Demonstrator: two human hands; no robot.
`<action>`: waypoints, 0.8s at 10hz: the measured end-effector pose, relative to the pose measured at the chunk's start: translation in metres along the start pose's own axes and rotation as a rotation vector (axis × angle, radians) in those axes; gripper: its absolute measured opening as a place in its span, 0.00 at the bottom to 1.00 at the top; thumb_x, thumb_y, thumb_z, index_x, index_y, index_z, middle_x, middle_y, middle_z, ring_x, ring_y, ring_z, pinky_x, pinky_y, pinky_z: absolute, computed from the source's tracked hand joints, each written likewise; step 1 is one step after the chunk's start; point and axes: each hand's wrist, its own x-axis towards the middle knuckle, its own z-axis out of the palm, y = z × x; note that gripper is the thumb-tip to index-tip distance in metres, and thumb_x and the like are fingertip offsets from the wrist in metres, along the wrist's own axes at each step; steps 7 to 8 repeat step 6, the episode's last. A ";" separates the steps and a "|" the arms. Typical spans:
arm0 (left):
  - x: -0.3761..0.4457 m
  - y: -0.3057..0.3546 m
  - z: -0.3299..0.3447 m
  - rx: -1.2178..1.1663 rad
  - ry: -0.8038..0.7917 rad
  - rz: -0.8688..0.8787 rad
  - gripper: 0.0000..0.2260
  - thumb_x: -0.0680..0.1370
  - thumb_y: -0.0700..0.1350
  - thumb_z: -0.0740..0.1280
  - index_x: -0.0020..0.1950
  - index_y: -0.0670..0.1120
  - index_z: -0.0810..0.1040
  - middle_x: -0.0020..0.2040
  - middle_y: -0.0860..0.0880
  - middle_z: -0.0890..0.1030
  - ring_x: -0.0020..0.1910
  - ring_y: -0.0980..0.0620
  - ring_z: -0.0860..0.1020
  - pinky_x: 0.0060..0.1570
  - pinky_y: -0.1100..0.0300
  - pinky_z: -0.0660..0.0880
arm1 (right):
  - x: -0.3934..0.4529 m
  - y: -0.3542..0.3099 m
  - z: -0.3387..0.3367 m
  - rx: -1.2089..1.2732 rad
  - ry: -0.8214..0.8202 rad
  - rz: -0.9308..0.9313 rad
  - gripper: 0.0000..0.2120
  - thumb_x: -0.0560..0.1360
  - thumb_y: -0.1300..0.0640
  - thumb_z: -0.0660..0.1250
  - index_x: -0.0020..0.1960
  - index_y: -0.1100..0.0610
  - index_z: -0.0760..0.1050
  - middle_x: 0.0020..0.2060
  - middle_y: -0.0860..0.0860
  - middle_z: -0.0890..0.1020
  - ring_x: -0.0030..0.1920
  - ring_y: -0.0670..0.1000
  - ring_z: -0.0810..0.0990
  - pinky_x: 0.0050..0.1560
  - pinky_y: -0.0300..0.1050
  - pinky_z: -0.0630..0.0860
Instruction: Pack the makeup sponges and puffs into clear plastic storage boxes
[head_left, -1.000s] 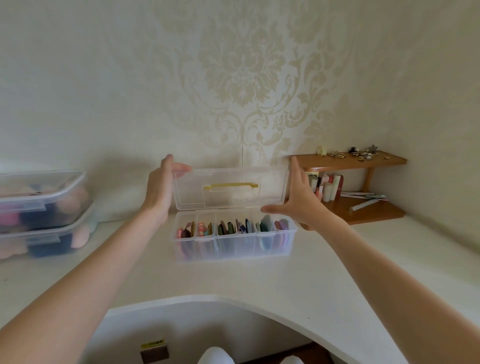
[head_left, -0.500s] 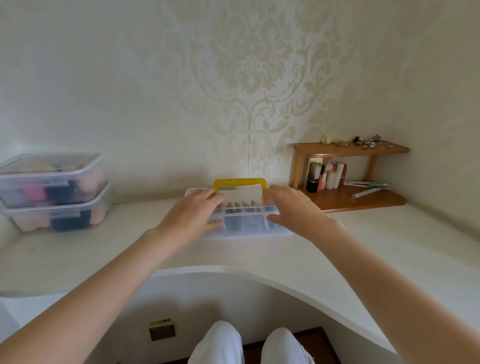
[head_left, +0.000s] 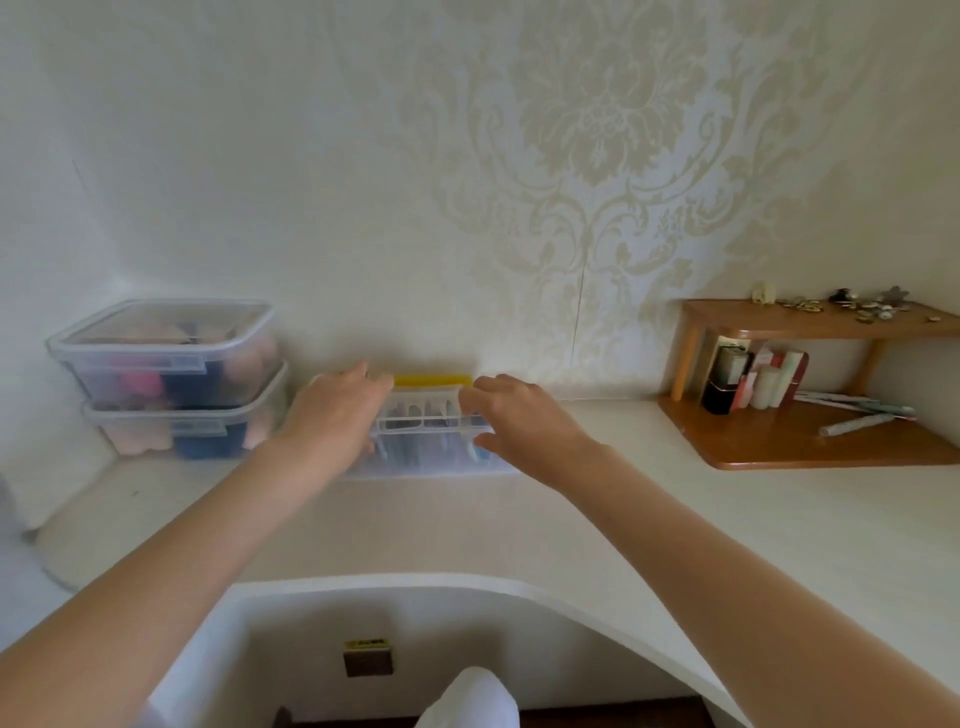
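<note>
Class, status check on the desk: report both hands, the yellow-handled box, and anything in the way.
Left hand and right hand on the yellow-handled box, lid down. Box on the desk. Two stacked boxes close on its left. Nothing blocking.

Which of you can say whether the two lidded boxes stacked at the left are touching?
Touching. The head view shows the upper lidded box sitting directly on the lid of the lower lidded box, with no gap between them.

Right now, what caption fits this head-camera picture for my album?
Both hands, left hand and right hand, rest on the closed yellow-handled clear box on the white counter.
</note>
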 end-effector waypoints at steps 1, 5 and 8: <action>0.008 -0.022 0.002 0.075 -0.080 -0.069 0.14 0.73 0.45 0.70 0.56 0.44 0.71 0.56 0.45 0.72 0.57 0.42 0.76 0.48 0.53 0.71 | 0.027 -0.011 0.013 0.032 0.041 -0.042 0.13 0.72 0.66 0.66 0.56 0.62 0.72 0.52 0.57 0.76 0.53 0.57 0.73 0.45 0.45 0.65; 0.049 -0.039 0.022 0.181 -0.059 -0.092 0.16 0.75 0.44 0.67 0.61 0.47 0.68 0.61 0.47 0.68 0.60 0.46 0.71 0.44 0.58 0.69 | 0.073 -0.004 0.045 0.031 0.131 -0.110 0.36 0.41 0.59 0.81 0.41 0.55 0.63 0.32 0.50 0.77 0.30 0.51 0.76 0.27 0.36 0.69; 0.044 -0.032 0.017 0.129 -0.061 -0.042 0.18 0.75 0.47 0.66 0.62 0.46 0.65 0.63 0.47 0.69 0.62 0.45 0.71 0.53 0.56 0.71 | 0.070 -0.006 0.035 0.090 0.127 -0.089 0.29 0.50 0.55 0.83 0.47 0.59 0.75 0.43 0.54 0.80 0.41 0.53 0.79 0.38 0.41 0.75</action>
